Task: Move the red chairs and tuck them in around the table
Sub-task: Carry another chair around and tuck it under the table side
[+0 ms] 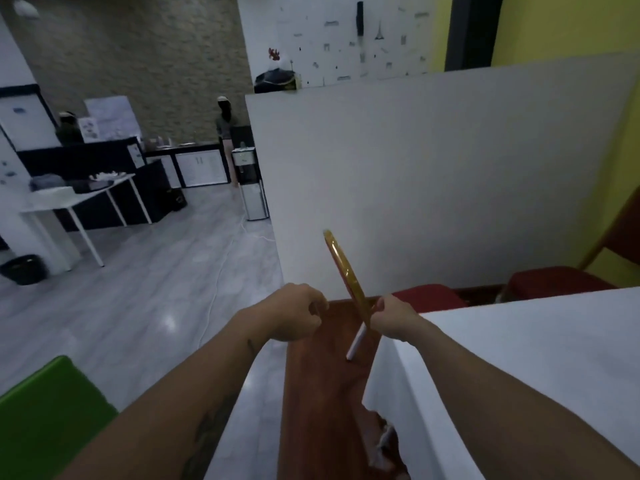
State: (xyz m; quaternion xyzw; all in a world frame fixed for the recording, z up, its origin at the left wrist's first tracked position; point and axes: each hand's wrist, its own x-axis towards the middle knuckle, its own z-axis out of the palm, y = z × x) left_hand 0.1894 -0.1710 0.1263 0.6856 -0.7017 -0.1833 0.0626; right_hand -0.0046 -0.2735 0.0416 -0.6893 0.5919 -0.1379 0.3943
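The table (pixel 519 358), covered with a white cloth, fills the lower right. My right hand (pixel 391 317) is closed around a thin gold bar with a red strip (pixel 346 268). It looks like the frame of a red chair seen edge-on, tilted up to the left, with a white-tipped end (pixel 355 344) below my fist. A red seat (pixel 433 296) shows just behind the table's far corner. A second red chair (pixel 554 280) stands further right against the partition. My left hand (pixel 294 313) hangs beside it as a fist, with nothing visible in it.
A white partition wall (pixel 433 185) stands close behind the chairs. Brown wooden flooring (pixel 322 393) runs beside the table, with grey tiles and a cable on the left. A green surface (pixel 45 417) is at the lower left. A white desk, a water dispenser and two people are far off.
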